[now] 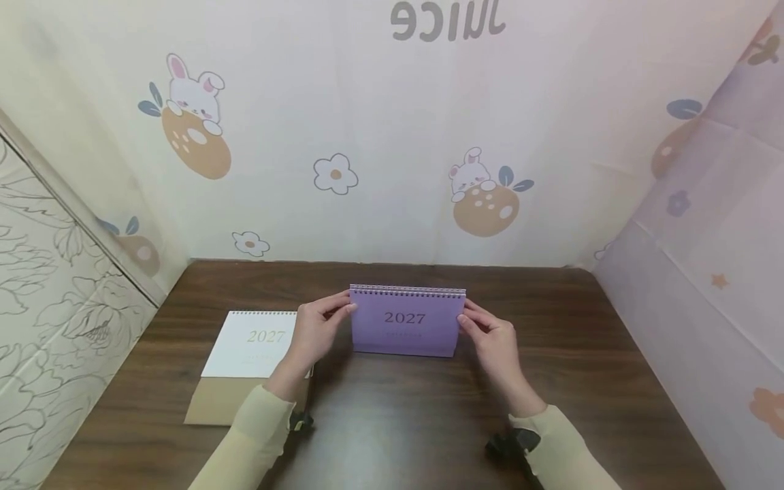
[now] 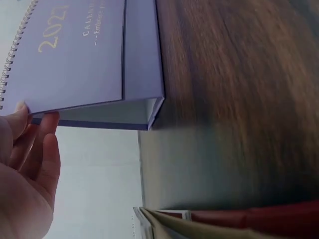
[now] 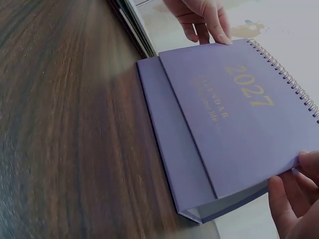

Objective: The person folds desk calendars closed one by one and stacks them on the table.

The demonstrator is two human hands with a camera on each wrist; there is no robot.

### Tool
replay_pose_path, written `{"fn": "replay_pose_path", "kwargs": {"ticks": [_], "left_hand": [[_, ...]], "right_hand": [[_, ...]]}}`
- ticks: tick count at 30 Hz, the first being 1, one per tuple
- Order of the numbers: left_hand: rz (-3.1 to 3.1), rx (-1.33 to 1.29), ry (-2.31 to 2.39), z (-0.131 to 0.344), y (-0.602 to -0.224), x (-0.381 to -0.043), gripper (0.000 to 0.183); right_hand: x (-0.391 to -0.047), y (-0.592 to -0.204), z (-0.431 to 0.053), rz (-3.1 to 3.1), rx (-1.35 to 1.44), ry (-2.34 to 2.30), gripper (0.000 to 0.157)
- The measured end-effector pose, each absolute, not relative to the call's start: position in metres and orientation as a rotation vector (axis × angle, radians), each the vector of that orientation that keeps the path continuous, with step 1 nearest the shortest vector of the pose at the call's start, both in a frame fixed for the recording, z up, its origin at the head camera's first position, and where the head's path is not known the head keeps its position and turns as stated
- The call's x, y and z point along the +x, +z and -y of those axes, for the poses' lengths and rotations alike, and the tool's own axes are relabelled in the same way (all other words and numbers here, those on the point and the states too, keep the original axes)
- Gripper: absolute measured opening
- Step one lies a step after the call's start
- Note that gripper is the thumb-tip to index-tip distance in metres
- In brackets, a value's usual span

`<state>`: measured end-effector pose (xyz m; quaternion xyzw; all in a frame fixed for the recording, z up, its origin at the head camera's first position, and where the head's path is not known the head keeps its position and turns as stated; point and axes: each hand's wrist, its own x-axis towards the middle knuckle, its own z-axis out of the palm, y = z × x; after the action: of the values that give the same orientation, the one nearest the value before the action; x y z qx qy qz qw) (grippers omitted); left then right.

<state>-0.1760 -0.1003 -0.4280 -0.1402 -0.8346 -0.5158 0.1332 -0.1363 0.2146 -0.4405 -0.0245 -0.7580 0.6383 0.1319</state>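
A purple 2027 desk calendar (image 1: 404, 330) with a spiral binding along its top stands propped up like a tent on the table. My left hand (image 1: 316, 330) grips its left side edge near the top, thumb on the front cover and fingers behind. On the opposite edge my right hand (image 1: 495, 344) pinches the calendar the same way. The left wrist view shows the purple calendar (image 2: 79, 55) with its hollow underside and folded base. In the right wrist view both hands hold the calendar (image 3: 199, 119) by its two ends.
A white 2027 desk calendar (image 1: 245, 350) on a tan base (image 1: 214, 401) stands at the left, partly behind my left arm. The dark wooden table (image 1: 398, 422) meets a printed curtain (image 1: 380, 122) at the back and sides.
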Motion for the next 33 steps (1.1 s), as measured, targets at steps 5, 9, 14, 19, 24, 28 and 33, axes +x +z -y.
{"fn": "replay_pose_path", "kwargs": {"ticks": [5,9,14,19,24,28,33], "left_hand": [[2.527,-0.455,-1.441,0.104,-0.434,-0.176,0.015],[2.683,-0.516,-1.381,0.107,-0.435,-0.178,0.011],[2.825,-0.538,-1.222,0.107,-0.431,-0.179,0.009],[2.923,-0.592,-0.865,0.105,-0.425,-0.178,0.012],[2.937,-0.607,-0.712,0.103,-0.420,-0.175,0.014],[2.923,-0.567,-0.755,0.103,-0.418,-0.170,0.013],[2.858,-0.508,-0.938,0.104,-0.411,-0.162,0.012]], "right_hand": [[-0.136,-0.449,-0.222,2.409,0.021,1.615,0.021],[-0.137,-0.456,-0.234,2.589,0.174,1.427,0.015],[-0.144,-0.460,-0.244,2.696,0.443,1.282,0.012],[-0.149,-0.463,-0.246,2.739,0.527,1.290,0.009],[-0.147,-0.464,-0.245,2.732,0.491,1.279,0.007],[-0.142,-0.460,-0.244,2.731,0.454,1.254,0.006],[-0.131,-0.448,-0.243,2.677,0.421,1.223,0.008]]}}
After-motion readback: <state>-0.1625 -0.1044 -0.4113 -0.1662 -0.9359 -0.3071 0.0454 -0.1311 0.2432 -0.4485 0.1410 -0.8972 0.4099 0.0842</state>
